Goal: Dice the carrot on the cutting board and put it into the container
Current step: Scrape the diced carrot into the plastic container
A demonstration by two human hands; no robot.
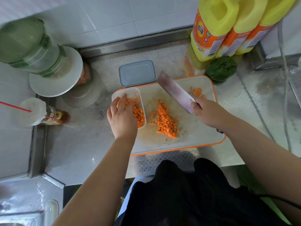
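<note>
left hand (pixel 122 117): we see it reaching into the container (pixel 128 107), fingers (pixel 124 96) loosely spread over the diced carrot inside; whether they pinch any pieces we cannot tell.
right hand (pixel 207 114): we see its fingers curled round the handle of the cleaver (pixel 175 93), blade lifted and tilted over the cutting board (pixel 195 132).
diced carrot: we find one part in the container, at the board's left end, and a pile (pixel 165 122) on the board's middle.
carrot end (pixel 197 92): a round slice lies near the board's far right corner, beside the blade.
lid (pixel 137 73): it lies on the bench (pixel 78 144) just behind the container.
yellow bottles (pixel 216 30): they stand at the back right, with a green vegetable (pixel 221 68) in front.
</note>
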